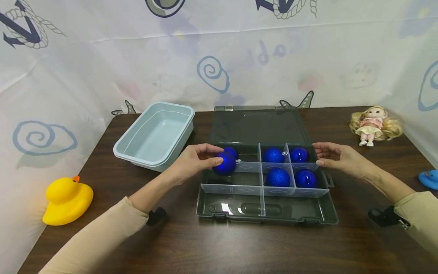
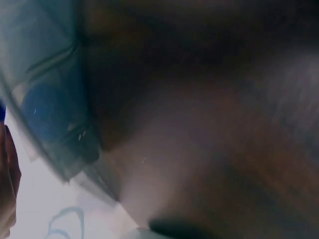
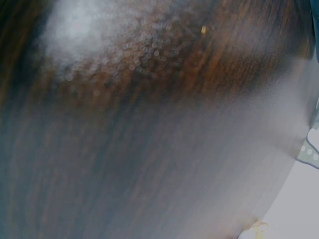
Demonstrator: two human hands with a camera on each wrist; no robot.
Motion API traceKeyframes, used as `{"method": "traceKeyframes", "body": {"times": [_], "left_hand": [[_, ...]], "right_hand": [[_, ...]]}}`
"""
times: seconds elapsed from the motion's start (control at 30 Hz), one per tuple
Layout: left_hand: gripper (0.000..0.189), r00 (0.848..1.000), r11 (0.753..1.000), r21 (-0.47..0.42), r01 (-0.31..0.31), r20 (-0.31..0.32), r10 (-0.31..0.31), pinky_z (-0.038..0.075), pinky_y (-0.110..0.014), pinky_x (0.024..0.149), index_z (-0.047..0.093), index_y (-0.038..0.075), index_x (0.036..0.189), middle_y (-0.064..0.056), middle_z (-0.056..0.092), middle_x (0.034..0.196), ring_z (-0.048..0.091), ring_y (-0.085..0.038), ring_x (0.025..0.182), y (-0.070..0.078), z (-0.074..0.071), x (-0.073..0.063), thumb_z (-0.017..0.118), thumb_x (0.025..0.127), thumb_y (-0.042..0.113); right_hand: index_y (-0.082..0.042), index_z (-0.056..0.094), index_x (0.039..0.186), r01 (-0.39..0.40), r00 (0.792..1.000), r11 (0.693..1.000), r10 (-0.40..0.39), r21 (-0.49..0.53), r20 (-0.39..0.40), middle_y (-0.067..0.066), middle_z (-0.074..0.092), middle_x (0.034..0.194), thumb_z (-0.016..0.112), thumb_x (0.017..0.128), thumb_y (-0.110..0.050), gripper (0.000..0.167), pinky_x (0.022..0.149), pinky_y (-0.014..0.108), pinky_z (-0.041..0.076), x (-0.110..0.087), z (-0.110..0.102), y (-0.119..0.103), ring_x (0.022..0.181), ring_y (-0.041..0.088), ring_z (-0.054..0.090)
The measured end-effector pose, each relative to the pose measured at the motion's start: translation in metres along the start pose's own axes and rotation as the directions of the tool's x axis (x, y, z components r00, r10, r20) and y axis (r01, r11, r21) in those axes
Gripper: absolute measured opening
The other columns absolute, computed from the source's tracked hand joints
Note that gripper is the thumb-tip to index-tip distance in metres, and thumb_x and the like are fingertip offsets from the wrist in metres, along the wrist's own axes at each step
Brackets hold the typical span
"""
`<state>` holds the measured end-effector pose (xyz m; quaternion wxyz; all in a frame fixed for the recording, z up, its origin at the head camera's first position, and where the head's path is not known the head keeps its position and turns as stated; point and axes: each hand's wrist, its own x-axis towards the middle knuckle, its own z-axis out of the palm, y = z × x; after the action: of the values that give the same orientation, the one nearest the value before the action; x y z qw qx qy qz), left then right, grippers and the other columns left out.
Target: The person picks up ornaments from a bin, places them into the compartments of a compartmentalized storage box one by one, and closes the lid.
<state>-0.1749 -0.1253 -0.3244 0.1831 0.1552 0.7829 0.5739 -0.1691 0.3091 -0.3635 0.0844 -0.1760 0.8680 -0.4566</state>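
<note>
Between thumb and fingers, my left hand (image 1: 195, 161) pinches a shiny blue Christmas ball (image 1: 224, 164) over the left part of a dark, see-through divided box (image 1: 232, 220). Just behind it, a second blue ball (image 1: 230, 151) sits in the back left compartment, partly covered. Several more blue balls, such as a glittery one (image 1: 278, 177) and a glossy one (image 1: 305, 178), lie in the smaller right compartments. At the box's right rim rests my right hand (image 1: 337, 158), its fingertips at the edge. The left wrist view catches only a sliver of the left hand (image 2: 7, 184).
A pale blue basin (image 1: 154, 163) stands behind my left forearm. The box's lid (image 1: 256, 125) lies back, opened away from me. A yellow rubber duck (image 1: 66, 201) is at the left, a doll (image 1: 371, 125) at the back right, and a blue toy (image 1: 429, 179) at the right edge.
</note>
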Motion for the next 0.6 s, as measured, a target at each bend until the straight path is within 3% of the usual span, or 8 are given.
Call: {"method": "traceKeyframes", "body": {"times": [0.27,0.47,0.6], "left_hand": [[0.037,0.992,0.985,0.121,-0.124,-0.014,0.126,0.055,-0.03,0.081,0.066,0.006,0.113,-0.011,0.065,0.115,0.064,-0.024,0.103,-0.011,0.021,-0.002,0.077,0.079,0.014],[0.035,0.981,0.977,0.105,-0.186,-0.029,0.19,0.054,-0.027,0.081,0.067,0.002,0.11,-0.012,0.066,0.11,0.064,-0.025,0.102,-0.017,0.028,-0.003,0.077,0.077,0.008],[0.027,0.97,0.965,0.116,-0.235,-0.041,0.241,0.056,-0.026,0.074,0.069,0.001,0.103,-0.012,0.069,0.104,0.067,-0.026,0.095,-0.022,0.03,-0.003,0.076,0.077,0.004]], "right_hand": [[0.01,0.041,0.134,-0.013,1.0,1.0,0.013,-0.009,0.011,0.003,0.055,0.113,0.061,0.091,-0.007,0.05,0.079,0.009,0.048,0.0,-0.001,-0.001,0.096,-0.004,0.055],[0.009,0.041,0.134,-0.027,1.0,1.0,0.027,-0.009,0.007,0.013,0.054,0.116,0.061,0.091,-0.007,0.051,0.078,0.009,0.048,0.0,0.0,-0.002,0.095,-0.005,0.055],[0.01,0.041,0.134,-0.031,0.999,1.0,0.031,0.0,0.008,0.008,0.055,0.115,0.061,0.091,-0.008,0.051,0.079,0.009,0.048,0.0,0.0,-0.002,0.095,-0.005,0.055]]}}
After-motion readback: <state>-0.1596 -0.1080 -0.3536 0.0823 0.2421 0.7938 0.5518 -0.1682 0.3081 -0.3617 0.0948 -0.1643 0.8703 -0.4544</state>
